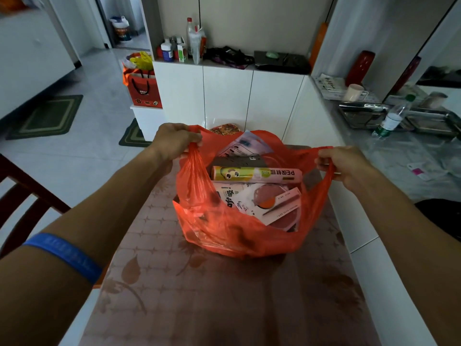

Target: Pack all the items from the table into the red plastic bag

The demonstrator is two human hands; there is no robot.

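Note:
The red plastic bag (224, 228) stands on the brown patterned table (199, 295), its mouth held wide. My left hand (174, 139) grips the bag's left handle and my right hand (341, 163) grips the right handle. Inside lie a pink and yellow cling-film roll (257, 174), a dark flat box (237, 161), a pale packet (245, 146) at the back and white and pink packets (264, 203) in front. The bag's lower contents are hidden by its wall.
A dark wooden chair (22, 191) stands at the table's left. White cabinets (229, 96) are behind the bag. On the right, a counter (404, 156) holds a plastic bottle (391, 118), metal trays (361, 113) and a mug (354, 92).

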